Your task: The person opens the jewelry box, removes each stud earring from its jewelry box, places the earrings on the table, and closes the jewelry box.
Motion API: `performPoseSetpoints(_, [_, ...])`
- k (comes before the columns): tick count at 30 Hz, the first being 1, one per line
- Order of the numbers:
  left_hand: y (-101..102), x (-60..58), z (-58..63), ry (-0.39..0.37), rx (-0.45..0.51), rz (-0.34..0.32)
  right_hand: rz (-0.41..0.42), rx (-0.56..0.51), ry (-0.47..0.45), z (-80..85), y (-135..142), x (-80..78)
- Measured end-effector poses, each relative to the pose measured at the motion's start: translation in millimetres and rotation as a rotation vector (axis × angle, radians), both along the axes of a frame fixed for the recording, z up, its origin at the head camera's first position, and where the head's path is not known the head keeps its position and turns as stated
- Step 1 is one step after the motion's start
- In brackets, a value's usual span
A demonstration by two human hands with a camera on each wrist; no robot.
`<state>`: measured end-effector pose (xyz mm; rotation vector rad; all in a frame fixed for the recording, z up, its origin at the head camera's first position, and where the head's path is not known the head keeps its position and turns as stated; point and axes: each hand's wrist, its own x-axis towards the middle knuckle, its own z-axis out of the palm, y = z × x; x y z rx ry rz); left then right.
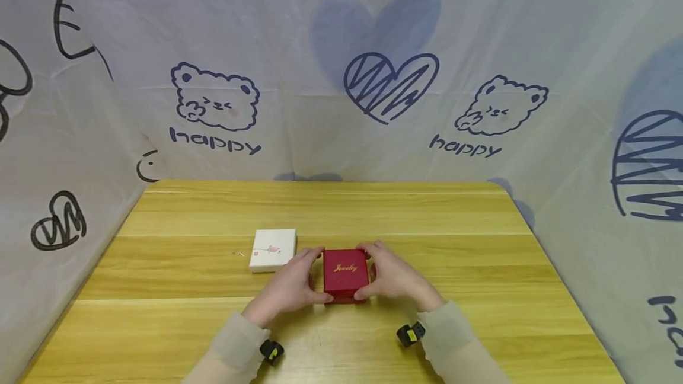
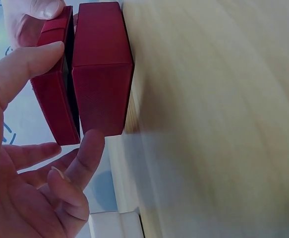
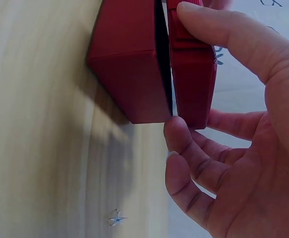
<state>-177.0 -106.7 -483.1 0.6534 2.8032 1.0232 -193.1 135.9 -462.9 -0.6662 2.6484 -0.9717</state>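
A small red jewelry box (image 1: 345, 271) with gold lettering on its lid stands in front of me on the table. Its lid (image 2: 52, 84) is slightly raised, a narrow dark gap parting it from the base (image 3: 129, 74). My left hand (image 1: 290, 283) holds the lid's left side, thumb on the front edge and fingers at the back. On the opposite side my right hand (image 1: 395, 274) pinches the lid likewise, its thumb near a ribbed red band. One fingertip of each hand reaches down near the gap. What lies inside the box is hidden.
Just left of my left hand lies a flat white box (image 1: 274, 250) with a pink flower print. Beside it is a tiny thin item (image 1: 238, 253), too small to make out. A silvery star-shaped piece (image 3: 117, 218) lies on the wooden table (image 1: 453, 242).
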Motion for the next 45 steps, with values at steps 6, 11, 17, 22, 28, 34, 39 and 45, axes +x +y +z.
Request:
performPoseSetpoints(6, [-0.4, -0.5, -0.4, -0.001, -0.009, -0.012, -0.007, 0.015, 0.001, -5.0, -0.1, -0.6])
performPoseSetpoints(11, [-0.5, 0.1, 0.0, -0.007, -0.006, -0.012, -0.006, 0.026, 0.004, -6.1, -0.5, -0.5])
performPoseSetpoints(17, [-1.2, -0.8, -0.8, -0.023, 0.013, -0.025, -0.002, 0.009, -0.010, -5.4, -0.8, 0.0])
performPoseSetpoints(22, [-2.1, -1.6, -1.2, -0.050, 0.038, -0.050, 0.008, -0.007, -0.017, -5.4, -0.9, 0.8])
performPoseSetpoints(28, [-2.6, -0.2, -1.0, -0.064, 0.033, -0.060, 0.011, -0.012, -0.037, -4.0, -1.4, 2.9])
performPoseSetpoints(34, [-1.8, -0.1, -0.8, -0.081, 0.023, -0.057, 0.014, -0.005, -0.033, -3.7, -2.0, 4.0])
performPoseSetpoints(39, [-0.7, -0.1, -0.8, -0.088, 0.022, -0.057, 0.014, 0.004, -0.020, -7.4, -2.2, 4.0])
performPoseSetpoints(45, [0.9, 0.8, -1.4, -0.089, -0.006, -0.041, 0.008, 0.007, -0.024, -9.1, -3.2, 4.9])
